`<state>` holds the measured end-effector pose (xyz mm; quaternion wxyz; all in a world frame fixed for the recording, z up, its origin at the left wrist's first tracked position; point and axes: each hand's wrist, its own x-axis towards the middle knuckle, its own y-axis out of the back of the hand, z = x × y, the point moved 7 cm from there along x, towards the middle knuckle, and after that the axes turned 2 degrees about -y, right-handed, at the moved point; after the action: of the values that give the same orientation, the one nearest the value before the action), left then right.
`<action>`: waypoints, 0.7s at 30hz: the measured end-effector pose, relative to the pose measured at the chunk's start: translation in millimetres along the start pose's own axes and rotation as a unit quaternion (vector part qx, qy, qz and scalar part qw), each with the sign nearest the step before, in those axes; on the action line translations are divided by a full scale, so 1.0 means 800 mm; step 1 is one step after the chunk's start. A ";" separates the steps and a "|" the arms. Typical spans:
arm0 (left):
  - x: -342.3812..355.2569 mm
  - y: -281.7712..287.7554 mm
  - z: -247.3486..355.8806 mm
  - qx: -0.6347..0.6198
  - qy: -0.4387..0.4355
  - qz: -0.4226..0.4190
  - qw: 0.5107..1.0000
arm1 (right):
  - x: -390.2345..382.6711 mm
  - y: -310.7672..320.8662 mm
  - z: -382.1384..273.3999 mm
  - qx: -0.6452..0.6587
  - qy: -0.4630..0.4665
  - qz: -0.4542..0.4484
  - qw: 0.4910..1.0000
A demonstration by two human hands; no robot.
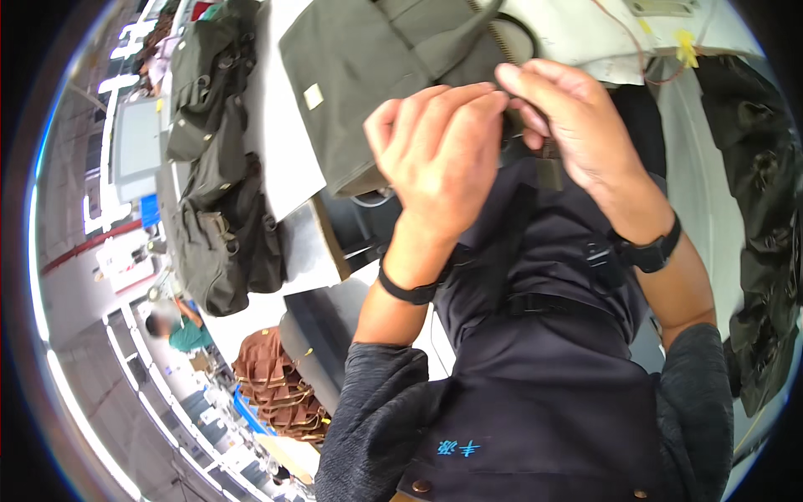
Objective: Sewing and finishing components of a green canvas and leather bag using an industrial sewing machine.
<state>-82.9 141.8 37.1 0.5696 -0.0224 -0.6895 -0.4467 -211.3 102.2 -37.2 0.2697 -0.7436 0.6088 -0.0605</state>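
An olive-green fabric bag (376, 84) lies on the white table in front of me, with a small pale label on its side and a handle at its top. My left hand (443, 151) is over the bag's near edge, fingers curled and closed. Beside it my right hand (577, 117) pinches with thumb and fingers, and the fingertips of both hands nearly meet. Between them runs the bag's zipper, its olive end tab (549, 173) hanging below the right fingers. The left fingertips hide what exactly they grip.
More olive bags (222, 167) are heaped on the left, and others (757, 167) hang or lie along the right. Brown bags (276, 381) are stacked lower left. A yellow tag (686, 50) and thin cord are at the upper right. A person in green (191, 335) is far off left.
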 end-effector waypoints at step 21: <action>0.010 0.000 0.009 -0.001 0.025 -0.055 0.998 | 0.018 0.003 0.000 -0.098 0.112 -0.068 0.986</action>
<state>-91.1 142.2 43.9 0.5613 0.0266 -0.6748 -0.4784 -209.7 88.7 -41.5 0.1207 -0.7948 0.5861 -0.1012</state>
